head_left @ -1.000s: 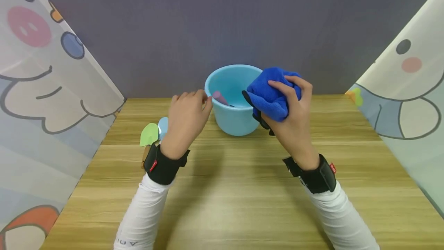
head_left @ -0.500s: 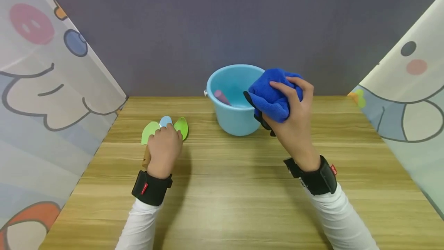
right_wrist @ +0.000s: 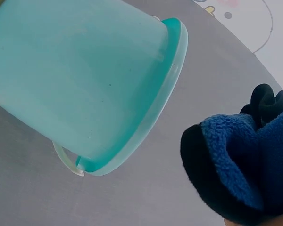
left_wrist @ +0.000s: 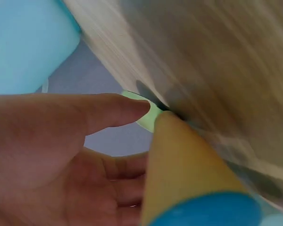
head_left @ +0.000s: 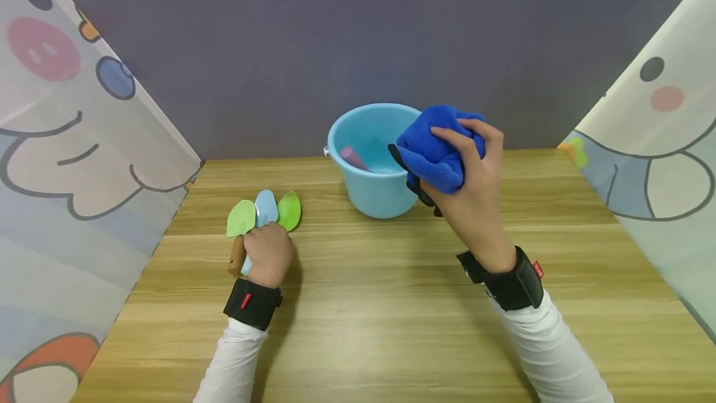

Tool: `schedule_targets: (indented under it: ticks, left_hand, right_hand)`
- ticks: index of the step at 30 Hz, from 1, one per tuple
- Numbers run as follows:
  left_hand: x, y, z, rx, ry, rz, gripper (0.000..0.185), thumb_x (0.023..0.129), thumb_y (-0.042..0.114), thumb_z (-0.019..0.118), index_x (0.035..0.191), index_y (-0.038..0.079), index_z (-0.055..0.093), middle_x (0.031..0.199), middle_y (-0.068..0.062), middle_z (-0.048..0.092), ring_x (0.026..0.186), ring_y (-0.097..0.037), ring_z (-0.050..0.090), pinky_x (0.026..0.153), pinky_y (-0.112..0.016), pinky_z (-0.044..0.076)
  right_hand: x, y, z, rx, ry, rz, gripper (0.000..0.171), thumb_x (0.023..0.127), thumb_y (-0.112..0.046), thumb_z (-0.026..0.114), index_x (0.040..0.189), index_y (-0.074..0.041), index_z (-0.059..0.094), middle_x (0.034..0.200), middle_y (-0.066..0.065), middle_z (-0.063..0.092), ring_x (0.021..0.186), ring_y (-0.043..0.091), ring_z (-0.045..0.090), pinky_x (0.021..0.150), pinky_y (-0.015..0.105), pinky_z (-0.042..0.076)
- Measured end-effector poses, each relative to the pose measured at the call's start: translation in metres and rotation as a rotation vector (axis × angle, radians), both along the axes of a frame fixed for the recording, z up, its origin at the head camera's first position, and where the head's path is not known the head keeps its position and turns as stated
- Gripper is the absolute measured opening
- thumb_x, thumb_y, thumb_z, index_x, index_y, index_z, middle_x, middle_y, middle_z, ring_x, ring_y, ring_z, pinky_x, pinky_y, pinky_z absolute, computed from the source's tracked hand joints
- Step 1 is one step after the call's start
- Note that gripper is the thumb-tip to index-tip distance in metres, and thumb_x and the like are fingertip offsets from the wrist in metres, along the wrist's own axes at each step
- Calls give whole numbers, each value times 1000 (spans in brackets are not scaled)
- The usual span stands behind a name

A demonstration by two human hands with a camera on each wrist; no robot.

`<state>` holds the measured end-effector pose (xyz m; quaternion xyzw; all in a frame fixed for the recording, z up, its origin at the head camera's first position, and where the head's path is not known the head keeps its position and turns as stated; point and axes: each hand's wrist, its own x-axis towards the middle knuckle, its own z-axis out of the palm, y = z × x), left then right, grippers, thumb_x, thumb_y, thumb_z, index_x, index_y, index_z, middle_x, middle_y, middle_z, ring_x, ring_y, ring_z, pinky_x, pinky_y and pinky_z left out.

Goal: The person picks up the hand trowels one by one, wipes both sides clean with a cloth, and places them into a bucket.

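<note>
blue cloth (head_left: 433, 154) in right hand (head_left: 467, 185) grip — seemingly over bucket (head_left: 369, 194) rim

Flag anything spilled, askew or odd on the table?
Nothing stands out. The bucket stands upright with a pink item inside, no spill visible. The right hand holds a bunched blue cloth; the left hand grips the spoons fanned on the table.

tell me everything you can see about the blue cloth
The blue cloth is a fluffy, fleece-like towel, deep blue with a black edge or underside showing at its lower left. It is bunched into a wad, gripped by the right hand and held in the air beside the rim of the light blue bucket.
</note>
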<state>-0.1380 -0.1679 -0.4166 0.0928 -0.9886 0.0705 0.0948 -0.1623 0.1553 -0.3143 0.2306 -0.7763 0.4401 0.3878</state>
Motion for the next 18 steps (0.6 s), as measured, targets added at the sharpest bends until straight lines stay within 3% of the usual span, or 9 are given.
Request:
schedule_targets:
  ticks: [5,7,11,14,18]
  left_hand:
    - [3,-5,-6,34,82,-51,23,87,-2,58,64,-3,60,61,-18,64,61,-34,65,53,-42,50]
    - [3,-6,-7,77,77,-72,25,86,2,61,62,-3,59,59,-18,63,59,-35,64,51,-44,50]
    - [3,-6,-2,196,-64,-75,35,92,15,64,61,-1,60,61,-16,63,59,-34,65,51,-46,51]
    - [5,-4,6,235,-190,-56,40,97,23,61,63,0,62,65,-14,63,62,-31,66,53,-46,52]
    - [12,3,22,248,-259,-31,43,100,27,58,64,3,59,66,-12,60,62,-30,64,53,-45,51]
  right_hand:
    - [0,-1,-1,9,-9,2,60,80,-15,86,134,-15,61,146,24,37,145,37,36,112,62,39]
    - [0,-1,-1,14,-15,5,60,80,-15,86,134,-15,60,147,24,37,145,38,35,112,62,39]
    - [1,-2,-1,16,-17,12,60,80,-15,86,134,-14,60,147,24,37,145,38,35,112,62,39]
    - [0,-2,-1,7,-15,15,60,80,-15,86,134,-15,60,147,24,36,146,37,35,113,62,38]
    - [-1,-1,0,3,-5,16,60,80,-15,86,134,-14,60,147,24,36,145,36,35,112,61,38]
